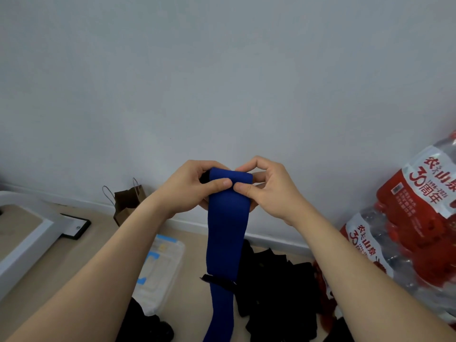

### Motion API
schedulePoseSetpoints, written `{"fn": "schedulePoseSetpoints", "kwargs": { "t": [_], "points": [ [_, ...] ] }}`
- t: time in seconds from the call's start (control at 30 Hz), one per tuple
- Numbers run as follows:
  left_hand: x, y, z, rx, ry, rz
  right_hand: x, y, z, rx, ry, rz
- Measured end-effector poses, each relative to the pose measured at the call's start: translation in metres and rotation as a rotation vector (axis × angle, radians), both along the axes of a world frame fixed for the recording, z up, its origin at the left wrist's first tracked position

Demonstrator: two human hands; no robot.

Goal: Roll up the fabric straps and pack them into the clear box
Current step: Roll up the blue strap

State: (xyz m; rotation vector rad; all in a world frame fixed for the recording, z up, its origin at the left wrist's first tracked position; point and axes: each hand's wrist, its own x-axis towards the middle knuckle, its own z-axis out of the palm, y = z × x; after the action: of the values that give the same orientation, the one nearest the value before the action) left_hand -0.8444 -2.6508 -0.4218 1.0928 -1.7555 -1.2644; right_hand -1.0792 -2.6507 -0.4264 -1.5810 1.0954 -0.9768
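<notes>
A wide blue fabric strap [225,233] hangs down in front of me, its top end wound into a small roll held up at chest height. My left hand [190,188] grips the roll's left side with its thumb pressed on the front. My right hand [265,187] pinches the right side, thumb tip meeting the left thumb. A black tab crosses the strap lower down. On the floor below, the clear box [160,270] with blue clips lies under my left forearm. A heap of black straps [278,290] lies to the right of the hanging strap.
A brown paper bag [125,201] stands against the white wall. Shrink-wrapped packs of water bottles with red labels [417,233] are stacked at the right. A white frame [27,233] and a black-edged board [75,227] sit at the left. More black fabric [148,327] lies near the box.
</notes>
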Motion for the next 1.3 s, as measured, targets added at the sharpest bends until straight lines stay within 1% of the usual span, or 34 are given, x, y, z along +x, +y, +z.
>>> {"fn": "schedulePoseSetpoints", "kwargs": {
  "t": [0.1,0.17,0.23,0.37,0.43,0.5,0.63,0.7,0.77,0.83,0.9,0.93,1.0,1.13,1.2,1.3],
  "points": [
    [-0.002,-0.002,-0.001,-0.074,-0.001,0.029,0.0,0.001,0.004,0.117,-0.078,0.06],
    [-0.005,-0.002,-0.002,-0.108,-0.004,0.031,0.0,0.0,0.005,0.172,-0.095,0.041],
    [-0.008,0.0,-0.001,-0.11,-0.028,0.034,0.001,-0.002,0.004,0.161,-0.1,-0.006],
    [-0.009,0.0,0.004,0.093,-0.039,0.01,0.002,-0.004,-0.002,0.101,-0.12,-0.054],
    [-0.007,-0.001,0.004,0.069,-0.054,0.014,0.002,-0.005,-0.003,0.075,-0.112,-0.063],
    [-0.003,-0.003,0.005,0.008,-0.015,0.049,0.003,-0.006,-0.003,0.074,-0.12,-0.062],
    [0.001,-0.004,0.007,-0.047,0.078,0.093,0.005,-0.005,-0.001,0.127,-0.169,0.089],
    [-0.003,-0.004,0.006,-0.044,0.103,0.121,0.007,-0.005,0.0,0.08,-0.176,0.059],
    [-0.007,-0.004,0.006,0.037,0.172,0.17,0.009,-0.006,0.0,0.012,-0.175,-0.011],
    [-0.009,-0.004,0.007,0.181,0.238,0.141,0.011,-0.008,-0.001,-0.039,-0.184,-0.055],
    [-0.008,-0.004,0.008,0.263,0.22,0.116,0.013,-0.009,-0.003,-0.074,-0.175,-0.084],
    [-0.008,-0.004,0.008,0.26,0.201,0.126,0.014,-0.009,-0.003,-0.092,-0.158,-0.091],
    [-0.007,-0.004,0.007,0.184,0.172,0.164,0.014,-0.01,-0.003,-0.129,-0.126,-0.085],
    [-0.007,-0.004,0.008,0.014,0.229,0.218,0.012,-0.012,0.002,-0.099,-0.183,-0.052],
    [-0.009,-0.002,0.01,-0.028,0.264,0.241,0.013,-0.013,0.004,-0.093,-0.164,-0.056],
    [-0.009,-0.001,0.012,-0.035,0.257,0.25,0.016,-0.013,0.005,-0.13,-0.143,-0.075]
  ]
}}
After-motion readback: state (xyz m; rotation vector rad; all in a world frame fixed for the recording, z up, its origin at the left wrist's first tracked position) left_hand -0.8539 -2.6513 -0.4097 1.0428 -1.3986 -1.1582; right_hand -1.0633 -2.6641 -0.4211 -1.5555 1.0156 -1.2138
